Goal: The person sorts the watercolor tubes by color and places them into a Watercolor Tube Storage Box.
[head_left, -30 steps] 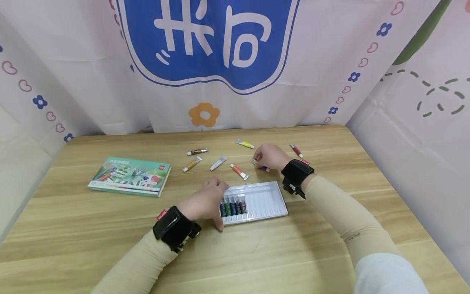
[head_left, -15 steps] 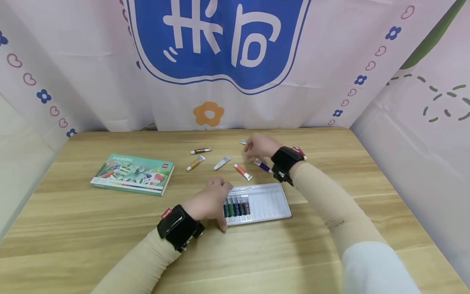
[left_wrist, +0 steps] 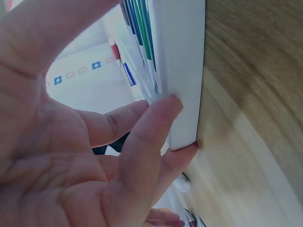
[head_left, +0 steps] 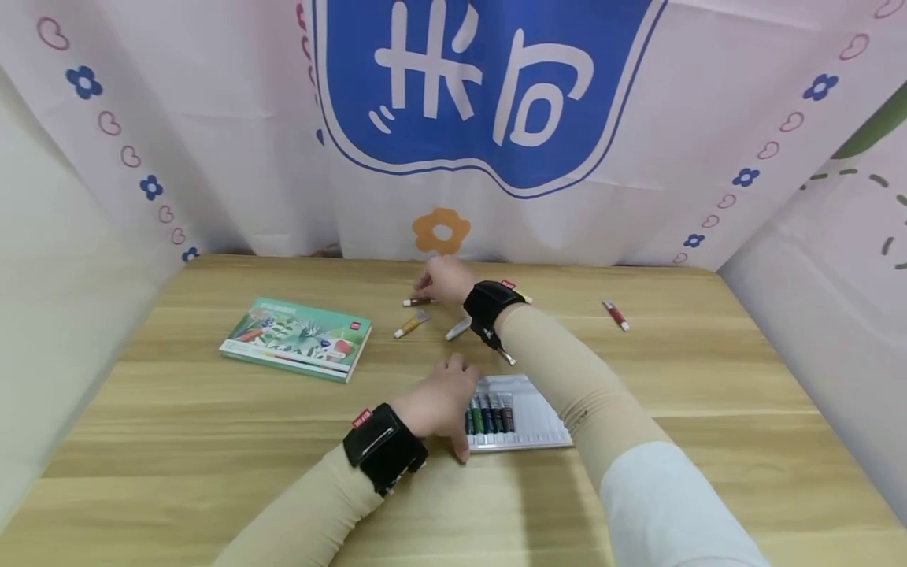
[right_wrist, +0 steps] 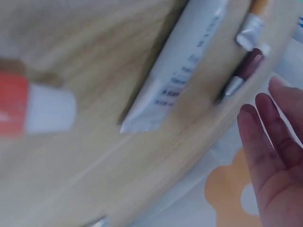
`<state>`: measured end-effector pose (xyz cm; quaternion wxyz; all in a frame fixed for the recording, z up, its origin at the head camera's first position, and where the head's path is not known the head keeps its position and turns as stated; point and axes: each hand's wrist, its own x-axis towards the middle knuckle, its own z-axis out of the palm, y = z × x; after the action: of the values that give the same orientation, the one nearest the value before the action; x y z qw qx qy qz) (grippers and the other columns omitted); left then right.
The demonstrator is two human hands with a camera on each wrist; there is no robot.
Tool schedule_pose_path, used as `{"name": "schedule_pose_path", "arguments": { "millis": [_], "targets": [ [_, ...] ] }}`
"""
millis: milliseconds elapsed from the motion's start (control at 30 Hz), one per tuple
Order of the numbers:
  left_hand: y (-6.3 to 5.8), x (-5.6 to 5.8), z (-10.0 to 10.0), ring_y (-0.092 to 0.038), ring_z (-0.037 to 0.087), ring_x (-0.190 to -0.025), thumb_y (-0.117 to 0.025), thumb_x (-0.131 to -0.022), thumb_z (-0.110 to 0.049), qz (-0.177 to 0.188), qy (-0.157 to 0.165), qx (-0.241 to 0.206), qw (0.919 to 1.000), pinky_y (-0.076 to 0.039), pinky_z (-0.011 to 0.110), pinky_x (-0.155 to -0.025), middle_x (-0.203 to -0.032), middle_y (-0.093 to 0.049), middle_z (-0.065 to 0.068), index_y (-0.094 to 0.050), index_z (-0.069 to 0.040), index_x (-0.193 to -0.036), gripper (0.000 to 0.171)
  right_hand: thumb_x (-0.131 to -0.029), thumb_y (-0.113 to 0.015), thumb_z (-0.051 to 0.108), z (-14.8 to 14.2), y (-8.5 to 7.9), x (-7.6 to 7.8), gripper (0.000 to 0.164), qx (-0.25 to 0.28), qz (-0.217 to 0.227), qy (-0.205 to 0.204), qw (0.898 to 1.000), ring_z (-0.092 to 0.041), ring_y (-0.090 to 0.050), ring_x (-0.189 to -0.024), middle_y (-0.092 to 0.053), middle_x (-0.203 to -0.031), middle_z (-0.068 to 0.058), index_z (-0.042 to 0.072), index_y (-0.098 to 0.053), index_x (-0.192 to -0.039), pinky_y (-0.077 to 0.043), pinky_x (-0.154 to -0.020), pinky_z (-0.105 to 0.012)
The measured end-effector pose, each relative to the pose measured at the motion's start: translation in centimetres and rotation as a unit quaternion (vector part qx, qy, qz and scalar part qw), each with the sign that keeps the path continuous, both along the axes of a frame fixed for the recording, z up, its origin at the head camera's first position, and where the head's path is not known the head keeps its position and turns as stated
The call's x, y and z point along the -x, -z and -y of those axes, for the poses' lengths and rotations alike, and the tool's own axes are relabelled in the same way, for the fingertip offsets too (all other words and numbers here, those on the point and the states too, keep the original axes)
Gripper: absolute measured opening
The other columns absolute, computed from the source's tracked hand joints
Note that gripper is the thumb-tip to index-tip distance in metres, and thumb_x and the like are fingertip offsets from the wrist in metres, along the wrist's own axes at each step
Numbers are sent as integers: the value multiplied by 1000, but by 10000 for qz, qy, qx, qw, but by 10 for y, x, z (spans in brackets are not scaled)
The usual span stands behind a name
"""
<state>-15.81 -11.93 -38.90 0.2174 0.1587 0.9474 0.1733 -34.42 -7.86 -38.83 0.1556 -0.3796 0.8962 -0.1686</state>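
Note:
My left hand (head_left: 439, 398) grips the left end of a white plastic tray (head_left: 542, 409), thumb at the near edge and fingers at the far side. In the left wrist view its fingertips press the tray's white wall (left_wrist: 182, 61). Several dark paint tubes (head_left: 490, 413) stand side by side in the tray's left part. My right hand (head_left: 446, 281) is over a brown paint tube (head_left: 421, 302) near the table's back. The right wrist view has these fingers (right_wrist: 255, 142) extended and apart from that tube. An ochre tube (head_left: 411, 324) and a white tube (head_left: 457, 329) lie close by.
A green illustrated box (head_left: 296, 339) lies on the left of the wooden table. At the right is a red paint tube (head_left: 616, 314). An orange tube (right_wrist: 14, 106) is mostly behind my right forearm in the head view. A printed curtain (head_left: 269, 142) hangs behind the table.
My right hand has moved left, from the purple tube past the yellow one to the brown tube. The purple tube stays on the table. My left hand keeps its hold on the tray.

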Motion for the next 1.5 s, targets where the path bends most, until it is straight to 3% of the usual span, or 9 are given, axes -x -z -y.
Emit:
{"name": "schedule_pose_path", "arguments": {
  "millis": [167,433,567,867,1033,1100,1267,1367,1500],
  "targets": [
    [2,-3,-10,-45,32,-118,-105,-52,-28,-23,72,27,10000,-47,46,-104,-135,-46,17,-53,-4,-143,108,-94,-74,7,-9,6,-3,18,-593,-108,-105,9981,-16,-67,-100,-76,-107,-5,8,-80,-111,-53,-85,-25],
    [2,-6,-13,-46,33,-120,-105,-51,-27,-72,51,-35,10000,-48,46,-104,-135,-48,18,-52,-2,-144,110,-85,-82,7,-30,18,0,10,-455,85,50,9989,-13,-60,-82,-73,-89,0,7,-79,-95,-50,-73,-23],
    [2,-6,-9,-46,35,-123,-105,-50,-25,-88,69,-178,9998,-47,46,-106,-137,-48,19,-50,0,-145,112,-84,-82,6,-48,23,1,10,-278,270,211,9990,-16,-61,-83,-70,-86,-1,7,-74,-91,-50,-74,-25],
    [5,-6,-3,-43,38,-131,-104,-50,-23,54,0,-384,9992,-43,51,-111,-144,-46,23,-48,3,-146,114,-80,-81,-3,-107,19,0,20,579,1025,366,9924,-17,-67,-84,-75,-91,-5,1,-78,-100,-56,-78,-27],
    [6,-5,-2,-42,39,-132,-104,-50,-20,139,-115,-517,9985,-42,53,-111,-145,-45,23,-48,4,-146,114,-88,-77,2,-139,0,-21,21,1403,1904,765,9686,-20,-68,-90,-76,-100,-7,1,-77,-109,-57,-86,-34],
    [7,-4,-1,-41,39,-132,-104,-51,-20,161,-158,-526,9984,-41,53,-111,-146,-44,23,-47,3,-147,114,-91,-74,4,-152,-7,-33,22,1585,2201,758,9595,-22,-67,-95,-75,-105,-7,2,-76,-112,-56,-89,-38],
    [7,0,1,-42,39,-131,-104,-51,-20,154,-176,-506,9984,-42,54,-111,-144,-44,23,-48,2,-147,113,-93,-73,8,-179,-23,-65,22,1699,2621,631,9479,-25,-65,-105,-75,-110,-6,2,-75,-114,-52,-95,-42],
    [6,2,1,-43,39,-129,-104,-51,-21,125,-146,-479,9987,-43,54,-110,-144,-45,22,-48,2,-147,113,-93,-72,7,-191,-23,-81,22,1966,3142,866,9247,-27,-66,-108,-75,-110,-10,-3,-72,-113,-51,-99,-43],
    [4,4,1,-43,39,-130,-104,-52,-21,120,-97,-420,9990,-43,55,-110,-145,-45,22,-48,1,-148,114,-93,-71,4,-199,-17,-102,13,2447,3773,1335,8831,-28,-69,-105,-73,-109,-17,-1,-71,-105,-55,-98,-41]
  ]
}}
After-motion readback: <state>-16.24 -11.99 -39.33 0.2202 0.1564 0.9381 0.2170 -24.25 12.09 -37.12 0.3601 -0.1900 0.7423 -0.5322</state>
